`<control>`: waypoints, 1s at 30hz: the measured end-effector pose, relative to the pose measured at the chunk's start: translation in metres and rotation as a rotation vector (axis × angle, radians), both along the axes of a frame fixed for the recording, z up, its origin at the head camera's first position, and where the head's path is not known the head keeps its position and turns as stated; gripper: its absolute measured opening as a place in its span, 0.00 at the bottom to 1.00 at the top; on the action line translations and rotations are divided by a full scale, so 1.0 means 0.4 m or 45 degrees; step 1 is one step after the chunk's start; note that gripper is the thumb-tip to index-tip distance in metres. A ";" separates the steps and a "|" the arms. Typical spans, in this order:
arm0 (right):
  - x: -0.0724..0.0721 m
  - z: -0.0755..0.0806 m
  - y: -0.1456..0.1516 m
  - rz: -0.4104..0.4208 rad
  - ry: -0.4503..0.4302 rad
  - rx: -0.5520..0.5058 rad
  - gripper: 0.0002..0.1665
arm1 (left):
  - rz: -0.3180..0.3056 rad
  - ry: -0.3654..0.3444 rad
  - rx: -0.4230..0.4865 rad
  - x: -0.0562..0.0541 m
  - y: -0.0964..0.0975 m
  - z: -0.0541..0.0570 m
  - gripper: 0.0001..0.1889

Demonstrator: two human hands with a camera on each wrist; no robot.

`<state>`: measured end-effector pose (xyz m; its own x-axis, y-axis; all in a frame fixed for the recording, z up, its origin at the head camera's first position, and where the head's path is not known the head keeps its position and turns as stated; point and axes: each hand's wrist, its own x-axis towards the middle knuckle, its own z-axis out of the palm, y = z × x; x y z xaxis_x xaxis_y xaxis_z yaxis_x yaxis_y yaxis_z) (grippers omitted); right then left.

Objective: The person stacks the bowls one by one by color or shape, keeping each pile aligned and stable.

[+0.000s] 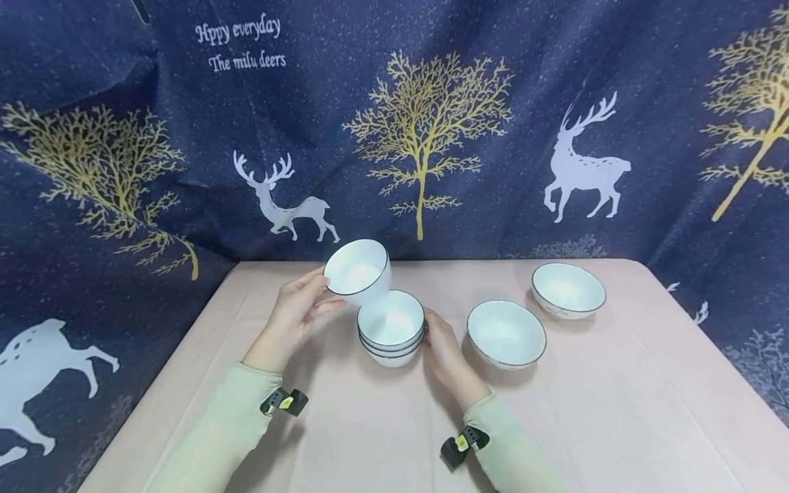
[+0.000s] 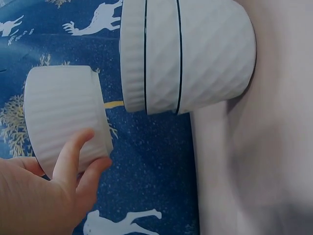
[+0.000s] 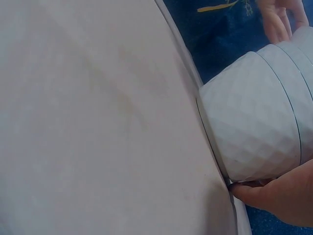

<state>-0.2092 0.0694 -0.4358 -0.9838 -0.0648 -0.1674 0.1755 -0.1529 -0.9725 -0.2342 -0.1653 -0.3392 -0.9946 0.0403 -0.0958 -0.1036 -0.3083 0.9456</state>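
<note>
Only the head view shows a near loose bowl [image 1: 507,335] and a far loose bowl [image 1: 568,291], both right of the right hand [image 1: 446,352]; the wrist views reveal the textured outer wall of the bowl stack [image 1: 391,329]. The left hand [image 1: 296,308] pinches a tilted bowl [image 1: 357,270]; the stack stands between the hands, the right touching its side, finger curl unclear

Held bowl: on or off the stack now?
Off: in the left wrist view, blue backdrop shows between the held bowl and the stack.
</note>
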 end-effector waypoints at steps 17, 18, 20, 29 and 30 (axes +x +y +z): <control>-0.003 -0.003 -0.001 -0.020 -0.005 -0.050 0.30 | -0.067 -0.015 -0.058 0.021 0.039 -0.006 0.25; -0.003 -0.003 -0.001 -0.025 -0.005 -0.061 0.30 | -0.072 -0.012 -0.056 0.023 0.041 -0.007 0.25; -0.002 -0.004 -0.002 -0.032 -0.006 -0.054 0.30 | -0.080 -0.013 -0.058 0.027 0.045 -0.007 0.25; 0.000 -0.002 -0.004 -0.058 -0.012 -0.039 0.30 | -0.110 -0.023 -0.094 0.036 0.058 -0.013 0.25; 0.001 -0.001 -0.004 -0.058 -0.012 -0.037 0.30 | -0.111 -0.023 -0.096 0.037 0.060 -0.014 0.25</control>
